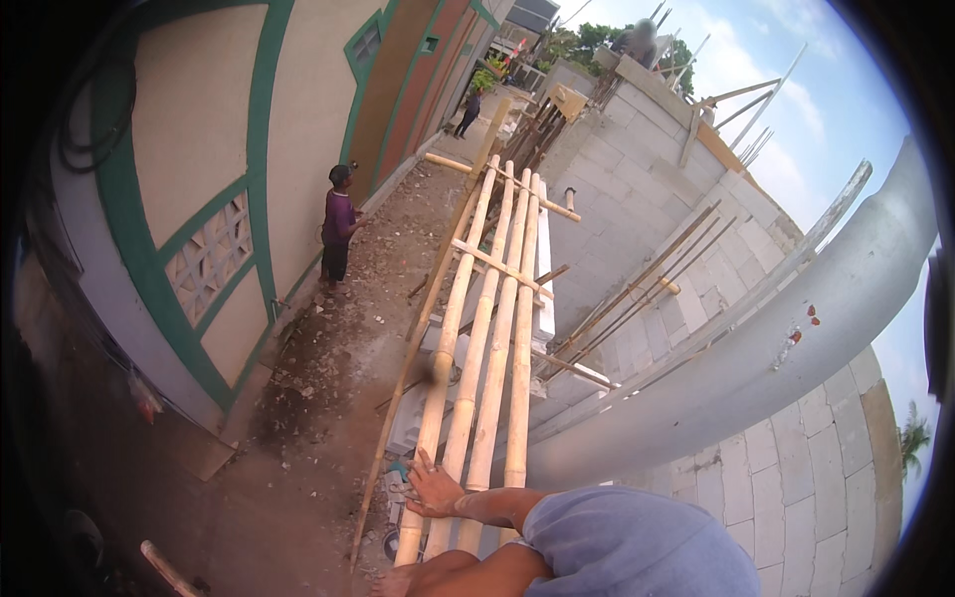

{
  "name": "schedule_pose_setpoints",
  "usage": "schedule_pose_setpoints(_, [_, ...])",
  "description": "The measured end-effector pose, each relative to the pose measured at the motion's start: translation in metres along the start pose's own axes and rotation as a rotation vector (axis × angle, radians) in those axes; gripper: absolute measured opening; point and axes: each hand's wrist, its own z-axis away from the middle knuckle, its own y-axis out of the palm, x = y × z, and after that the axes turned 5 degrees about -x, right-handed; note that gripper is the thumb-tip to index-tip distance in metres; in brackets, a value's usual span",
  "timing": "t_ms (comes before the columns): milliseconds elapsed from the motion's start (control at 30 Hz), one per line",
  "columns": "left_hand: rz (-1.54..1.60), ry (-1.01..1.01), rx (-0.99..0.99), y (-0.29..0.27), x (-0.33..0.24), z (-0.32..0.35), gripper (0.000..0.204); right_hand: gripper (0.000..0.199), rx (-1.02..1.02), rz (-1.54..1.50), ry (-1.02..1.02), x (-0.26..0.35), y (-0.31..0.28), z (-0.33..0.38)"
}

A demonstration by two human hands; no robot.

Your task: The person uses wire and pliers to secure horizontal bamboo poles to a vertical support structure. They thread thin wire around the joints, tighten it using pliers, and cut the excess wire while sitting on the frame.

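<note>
The right hand [435,490] lies palm down with its fingers spread on the leftmost bamboo pole [450,343], gripping nothing. Its forearm reaches in from the lower right, next to blue-grey cloth [637,542]. Several pale bamboo poles run side by side away from me as a raised walkway, with bamboo crosspieces [502,269] across them. Low in the picture, a bent bare leg [468,572] and part of a bare foot [391,581] show near the poles. My left hand is out of the picture.
A person in a purple shirt [339,221] stands in the rubble-strewn alley below. Another stands farther off [468,114]; a blurred figure sits atop the block wall [637,149]. A large grey curved pipe-like form [736,378] rises on the right. A green-trimmed building [204,119] lines the left.
</note>
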Motion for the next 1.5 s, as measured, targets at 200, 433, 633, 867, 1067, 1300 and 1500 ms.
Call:
schedule_pose_setpoints(200, [0.003, 0.000, -0.007, -0.003, -0.009, -0.002, 0.036, 0.069, -0.014, -0.009, -0.003, -0.002, 0.003, 0.000])
schedule_pose_setpoints(433, [0.013, 0.007, -0.012, -0.009, -0.018, -0.006, 0.035, 0.068, 0.001, 0.003, 0.005, 0.001, 0.000, -0.001])
schedule_pose_setpoints(633, [0.019, 0.017, -0.017, -0.017, -0.025, -0.006, 0.035, 0.069, 0.003, -0.003, 0.006, 0.001, 0.000, -0.001])
schedule_pose_setpoints(867, [0.025, 0.021, -0.019, -0.015, -0.015, -0.001, 0.035, 0.069, -0.002, -0.013, 0.010, 0.001, -0.001, 0.000])
schedule_pose_setpoints(1067, [0.029, 0.017, -0.023, -0.005, -0.006, 0.004, 0.035, 0.069, -0.017, -0.011, 0.003, 0.000, 0.002, 0.000])
schedule_pose_setpoints(1300, [0.034, 0.007, -0.037, -0.005, -0.008, 0.001, 0.034, 0.068, -0.010, -0.012, 0.015, 0.001, 0.004, -0.001])
schedule_pose_setpoints(1500, [0.041, 0.011, -0.042, 0.003, -0.003, 0.007, 0.034, 0.069, 0.000, -0.022, 0.016, 0.002, 0.000, -0.002])
